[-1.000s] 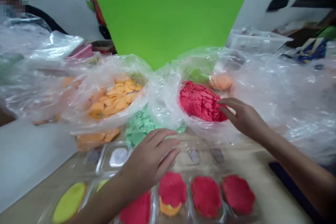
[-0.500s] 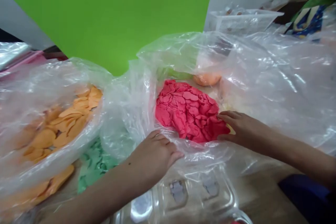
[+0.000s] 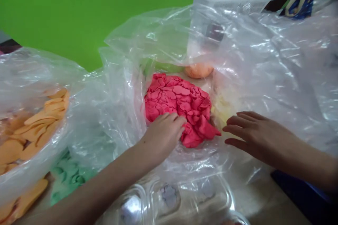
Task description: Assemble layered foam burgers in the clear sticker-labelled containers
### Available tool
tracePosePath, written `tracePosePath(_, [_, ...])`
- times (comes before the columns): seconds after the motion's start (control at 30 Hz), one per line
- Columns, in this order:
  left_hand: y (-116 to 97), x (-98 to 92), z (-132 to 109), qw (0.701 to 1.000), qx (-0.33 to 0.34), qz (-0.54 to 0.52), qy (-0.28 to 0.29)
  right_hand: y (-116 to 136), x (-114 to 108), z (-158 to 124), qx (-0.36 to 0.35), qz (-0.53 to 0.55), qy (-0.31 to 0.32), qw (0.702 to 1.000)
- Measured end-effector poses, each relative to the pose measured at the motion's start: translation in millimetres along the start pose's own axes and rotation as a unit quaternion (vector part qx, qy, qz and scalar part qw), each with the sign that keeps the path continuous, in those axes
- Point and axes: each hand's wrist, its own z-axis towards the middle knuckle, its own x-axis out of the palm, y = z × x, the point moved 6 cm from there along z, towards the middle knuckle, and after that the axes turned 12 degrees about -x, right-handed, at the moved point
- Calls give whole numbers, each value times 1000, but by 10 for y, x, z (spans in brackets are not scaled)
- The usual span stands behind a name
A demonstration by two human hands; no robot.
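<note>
Red pieces (image 3: pixel 179 95) lie heaped within the mouth of clear plastic sheeting (image 3: pixel 126 105), and that heap is where I am! My left hand (image 3: pixel 165 132) is over its near-left edge, fingers curled down, tips hidden; whether they pinch a piece, I cannot tell. My right hand (image 3: pixel 245 133) hovers just right of the heap, fingers spread, thumb apart. Behind the heap, an orange lump (image 3: pixel 199 71); to its left, orange pieces (image 3: pixel 42 123); in front, a clear tray (image 3: pixel 190 204).
</note>
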Motion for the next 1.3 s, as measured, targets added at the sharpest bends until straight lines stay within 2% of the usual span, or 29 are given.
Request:
tracePosePath(0.07, [-55, 9, 161, 999, 31, 16, -39, 63, -22, 15, -25, -3, -20, 1000])
tracePosePath(0.13, [-179, 114, 260, 994, 89, 40, -47, 109, -30, 17, -40, 3, -28, 999])
tracePosePath(0.23, [-357, 295, 325, 984, 162, 66, -33, 100, -5, -3, -23, 38, -3, 999])
tracePosePath(0.33, [-418, 390, 317, 979, 185, 82, -10, 39, 24, -48, 19, 55, 35, 998])
tracePosePath(0.47, [-284, 325, 196, 989, 136, 63, 13, -58, 55, -123, 72, 51, 72, 994])
tracePosePath(0.6, [36, 115, 110, 996, 34, -53, 62, -182, 46, -88, 114, 65, 87, 988])
tracePosePath(0.7, [295, -61, 176, 996, -20, -57, 71, -321, -15, 97, 161, 51, 73, 983])
tracePosePath(0.77, [416, -150, 288, 998, -43, -2, 55, -354, -58, 313, 138, 26, 42, 989])
tracePosePath(0.83, [433, -222, 440, 997, -50, 57, 5, -317, -58, 539, 64, 4, 10, 998])
tracePosePath(0.9, [323, -246, 605, 995, -29, 77, -49, -277, -1, 684, 4, -4, -2, 1000])
tracePosePath(0.93, [236, -228, 686, 995, -12, 72, -62, -277, 35, 713, -3, -4, -2, 1000])
tracePosePath(1.03, [-40, -92, 894, 996, 44, 53, -58, -303, 106, 655, 7, -10, -1, 1000])
tracePosePath(1.1, [-166, 4, 969, 995, 66, 55, -53, -278, 111, 545, -11, -8, -3, 1000])
tracePosePath(1.2, [-258, 109, 949, 991, 101, 65, -59, -191, 82, 372, -53, 12, -13, 998])
tracePosePath(1.3, [-275, 192, 817, 985, 142, 74, -60, -102, 58, 254, -85, 50, -17, 995])
